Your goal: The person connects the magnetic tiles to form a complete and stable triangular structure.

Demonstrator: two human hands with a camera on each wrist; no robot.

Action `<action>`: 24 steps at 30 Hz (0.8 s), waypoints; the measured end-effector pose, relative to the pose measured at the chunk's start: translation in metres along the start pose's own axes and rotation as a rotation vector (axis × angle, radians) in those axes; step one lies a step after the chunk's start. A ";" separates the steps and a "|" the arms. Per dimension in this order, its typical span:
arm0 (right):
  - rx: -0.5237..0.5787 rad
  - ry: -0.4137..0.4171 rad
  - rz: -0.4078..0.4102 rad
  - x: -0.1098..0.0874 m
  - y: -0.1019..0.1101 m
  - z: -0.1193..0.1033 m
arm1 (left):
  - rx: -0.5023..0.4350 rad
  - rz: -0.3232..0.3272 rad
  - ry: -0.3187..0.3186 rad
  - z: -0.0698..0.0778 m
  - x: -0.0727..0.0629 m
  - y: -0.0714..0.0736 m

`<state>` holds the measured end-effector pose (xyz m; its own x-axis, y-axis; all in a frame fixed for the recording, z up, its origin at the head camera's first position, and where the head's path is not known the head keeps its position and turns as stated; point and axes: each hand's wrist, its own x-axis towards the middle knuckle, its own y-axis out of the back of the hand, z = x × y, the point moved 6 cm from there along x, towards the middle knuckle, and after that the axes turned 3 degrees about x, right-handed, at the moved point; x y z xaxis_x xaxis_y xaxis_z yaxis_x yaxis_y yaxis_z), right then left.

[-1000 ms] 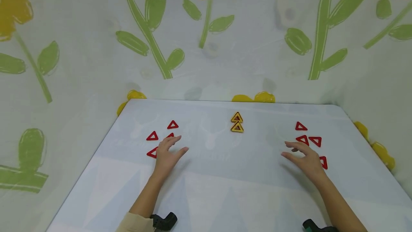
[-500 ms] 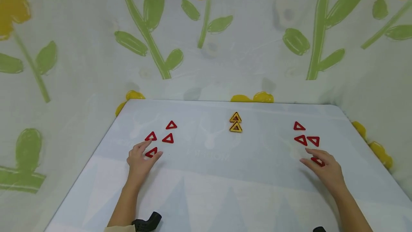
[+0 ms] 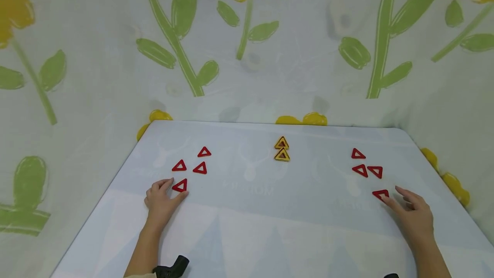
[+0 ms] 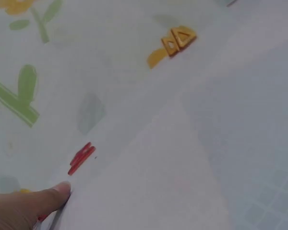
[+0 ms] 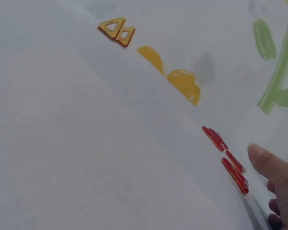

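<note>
In the head view my left hand (image 3: pixel 162 204) is at a red triangle outline (image 3: pixel 180 185), thumb tip at its near right corner and fingertips at its left; the fingers are spread and relaxed. My right hand (image 3: pixel 416 216) is beside another red triangle (image 3: pixel 380 194), its thumb tip over the triangle's near corner and its index finger held apart to the right. Only the left thumb (image 4: pixel 53 197) shows in the left wrist view. In the right wrist view the right thumb (image 5: pixel 263 158) extends near red triangles seen edge-on, other fingers curving below.
Beyond the left hand lie more red triangles (image 3: pixel 200 167); a similar group of red triangles (image 3: pixel 360 170) lies beyond the right hand. Two yellow triangles (image 3: pixel 282 155) sit touching at the back centre of the white table (image 3: pixel 247 235). A flower-patterned wall covering (image 3: pixel 289 76) rises behind.
My left hand has moved left and nearer, to the front-left triangle. My right hand has moved right and nearer, uncovering most of the front-right triangle. The triangles show no clear movement.
</note>
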<state>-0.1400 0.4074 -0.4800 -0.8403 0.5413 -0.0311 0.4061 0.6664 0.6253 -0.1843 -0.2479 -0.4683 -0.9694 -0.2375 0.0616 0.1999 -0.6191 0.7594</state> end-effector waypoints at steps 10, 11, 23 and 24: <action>-0.112 0.152 -0.034 -0.003 0.000 -0.006 | 0.032 -0.030 -0.026 -0.002 0.001 0.000; -0.122 0.171 -0.030 -0.004 -0.001 -0.007 | 0.036 -0.025 -0.030 -0.001 0.001 0.000; -0.183 0.321 0.023 -0.010 -0.003 -0.017 | 0.060 0.010 -0.043 -0.002 -0.002 -0.002; -0.182 0.317 0.027 -0.010 -0.003 -0.017 | 0.055 0.017 -0.048 -0.002 -0.001 -0.002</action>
<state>-0.1390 0.3917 -0.4680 -0.9114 0.3523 0.2127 0.3830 0.5369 0.7517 -0.1831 -0.2474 -0.4710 -0.9720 -0.2104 0.1046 0.2093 -0.5733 0.7921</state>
